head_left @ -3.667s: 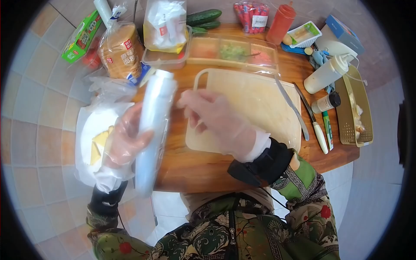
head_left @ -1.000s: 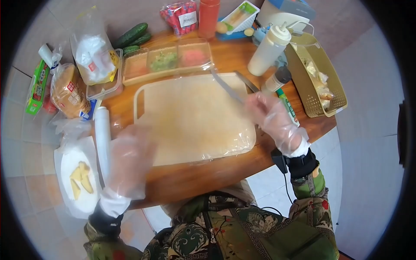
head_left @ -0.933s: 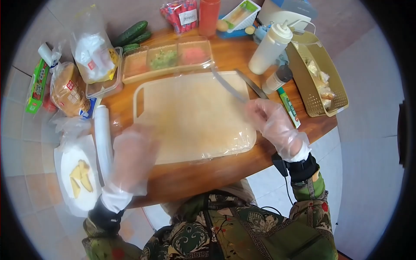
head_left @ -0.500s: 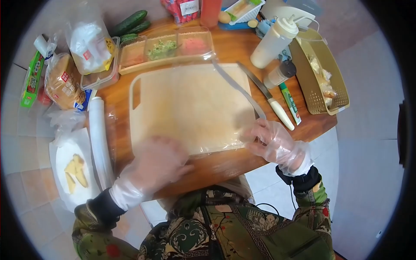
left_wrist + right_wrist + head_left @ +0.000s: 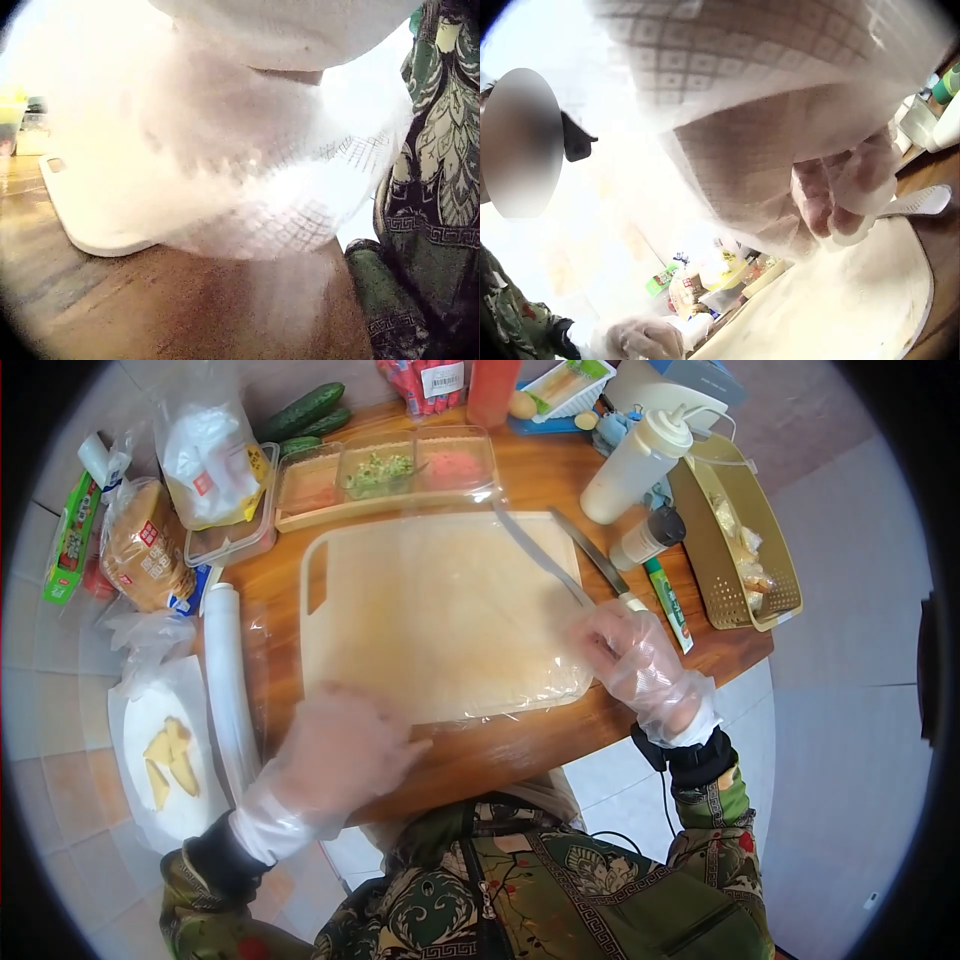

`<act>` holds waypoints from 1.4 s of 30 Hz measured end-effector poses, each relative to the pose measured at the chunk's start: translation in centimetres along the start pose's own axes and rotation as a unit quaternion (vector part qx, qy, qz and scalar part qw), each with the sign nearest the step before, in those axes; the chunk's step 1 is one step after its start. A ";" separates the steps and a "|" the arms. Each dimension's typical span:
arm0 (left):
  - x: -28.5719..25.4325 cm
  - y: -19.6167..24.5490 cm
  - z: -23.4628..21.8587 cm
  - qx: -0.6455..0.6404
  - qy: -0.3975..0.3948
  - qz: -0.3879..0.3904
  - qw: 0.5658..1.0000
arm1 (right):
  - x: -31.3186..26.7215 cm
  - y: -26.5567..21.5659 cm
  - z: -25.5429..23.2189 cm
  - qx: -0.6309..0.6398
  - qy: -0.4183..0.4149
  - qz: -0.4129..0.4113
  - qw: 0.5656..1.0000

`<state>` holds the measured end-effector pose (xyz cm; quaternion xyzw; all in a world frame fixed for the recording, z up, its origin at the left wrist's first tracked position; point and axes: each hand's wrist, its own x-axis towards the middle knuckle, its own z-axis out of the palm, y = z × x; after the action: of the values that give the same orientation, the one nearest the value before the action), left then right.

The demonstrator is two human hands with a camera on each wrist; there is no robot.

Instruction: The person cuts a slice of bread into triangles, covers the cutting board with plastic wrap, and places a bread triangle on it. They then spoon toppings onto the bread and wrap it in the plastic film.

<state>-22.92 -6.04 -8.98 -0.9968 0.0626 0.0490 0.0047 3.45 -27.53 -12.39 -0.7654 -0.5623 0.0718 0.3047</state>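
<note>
Clear film with a shiny, wrinkled near edge [image 5: 520,705] covers the cream cutting board [image 5: 430,610]. My gloved left hand [image 5: 345,760] hovers or rests over the board's near left corner, blurred, fingers loosely extended; contact is unclear. At the board's right edge my gloved right hand [image 5: 635,665] has curled fingers, and any film between them cannot be made out. The right wrist view shows these curled fingers [image 5: 840,195] beside a pale handle [image 5: 922,201]. A white film roll [image 5: 230,680] lies left of the board.
Beyond the board stands a three-part tray [image 5: 380,505] of chopped food. Two knives, including a long blade [image 5: 540,555], lie near the right hand. A squeeze bottle [image 5: 635,465], shaker [image 5: 645,538] and basket [image 5: 750,530] stand right; bread [image 5: 150,550] and yellow slices [image 5: 170,760] are left.
Since about a second ago, the left hand has moved nearer the table's front edge. The right hand came down toward the near right corner, then moved back up slightly. The view has shifted a little.
</note>
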 end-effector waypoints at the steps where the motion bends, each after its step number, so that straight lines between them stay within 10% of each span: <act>1: -0.3 -0.9 -0.5 -0.039 0.039 -0.048 0.997 | -0.1 0.1 0.1 -0.001 0.033 0.009 0.999; 4: -1.1 -3.4 1.4 -0.050 0.150 -0.145 0.977 | -0.6 -0.2 0.6 -0.076 0.053 0.069 0.993; 6: -0.6 -5.4 2.3 -0.080 0.198 -0.385 0.898 | -1.1 0.1 1.0 -0.084 0.041 0.082 0.992; 9: 0.3 -7.6 1.9 -0.111 0.161 -0.414 0.889 | -1.3 0.1 1.9 -0.104 0.043 0.096 0.989; 24: -1.6 -6.4 3.9 -0.024 0.030 -0.373 0.927 | -3.9 0.0 3.6 -0.112 0.054 0.103 0.987; 31: -1.4 -4.1 2.4 0.031 0.089 -0.341 0.935 | -4.1 -0.5 2.4 -0.095 0.007 0.101 0.990; 34: -0.8 -2.2 1.2 -0.045 0.168 -0.208 0.963 | -3.6 -1.1 1.0 -0.002 -0.010 0.028 1.000; 36: -0.4 -0.7 0.4 -0.099 0.005 -0.077 0.992 | -3.4 -1.7 0.0 -0.013 -0.046 -0.033 0.998; 42: -0.3 2.8 3.3 -0.100 -0.010 -0.010 0.995 | -4.0 -1.5 -0.1 0.000 -0.167 -0.060 0.984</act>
<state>-23.91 -8.74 -12.29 -0.9923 0.0472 0.0646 -0.0942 0.81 -30.90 -12.45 -0.7074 -0.6502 0.1803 0.2105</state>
